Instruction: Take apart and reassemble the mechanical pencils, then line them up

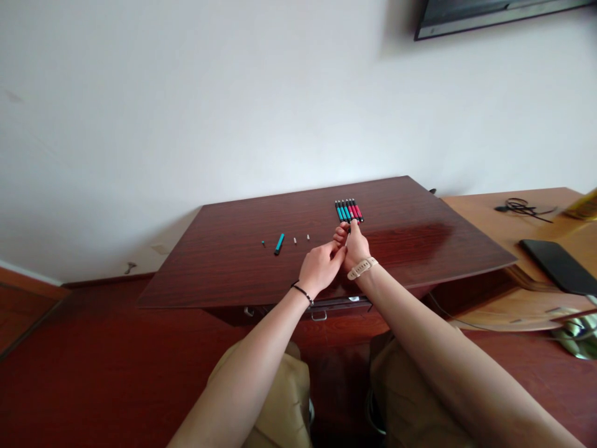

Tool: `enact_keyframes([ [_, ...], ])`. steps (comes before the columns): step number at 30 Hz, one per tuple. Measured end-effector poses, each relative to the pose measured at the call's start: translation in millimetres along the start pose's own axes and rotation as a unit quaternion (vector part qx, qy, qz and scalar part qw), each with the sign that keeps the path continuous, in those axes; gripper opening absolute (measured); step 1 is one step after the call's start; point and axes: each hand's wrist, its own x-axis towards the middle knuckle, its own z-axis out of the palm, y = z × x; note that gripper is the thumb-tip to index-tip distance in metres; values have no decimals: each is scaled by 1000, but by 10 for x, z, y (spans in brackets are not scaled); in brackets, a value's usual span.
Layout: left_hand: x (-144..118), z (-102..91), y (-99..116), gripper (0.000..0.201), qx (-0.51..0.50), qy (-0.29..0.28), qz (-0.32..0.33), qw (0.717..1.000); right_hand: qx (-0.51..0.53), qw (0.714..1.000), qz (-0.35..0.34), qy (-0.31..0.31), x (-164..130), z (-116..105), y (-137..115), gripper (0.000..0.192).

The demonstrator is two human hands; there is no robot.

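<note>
Near the middle of the dark desk (261,274) lie a tiny teal cap (263,243), a teal pen (279,243) and two small pale bits (301,238); these could roll off if nudged. The left hand (321,266) and right hand (356,247) together pinch a small dark piece, which might slip. Beyond them, toward the desk's far edge, sits a row of pens (349,211). No writing is legible.

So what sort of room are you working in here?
Probably a hotel room or a bedroom. There is a dark wooden desk against a plain white wall, a wall-mounted screen above it, and a lighter side table with a cable and a dark flat device on it.
</note>
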Motion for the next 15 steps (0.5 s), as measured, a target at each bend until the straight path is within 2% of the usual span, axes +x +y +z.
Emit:
enact_keyframes([
  [5,16,-16,11,30,3,-1,5,1000,8,1000,-18,6,0,9,44,49],
  [15,0,-8,16,36,11,2,6,1000,36,999,-10,-3,-27,23,51,45],
])
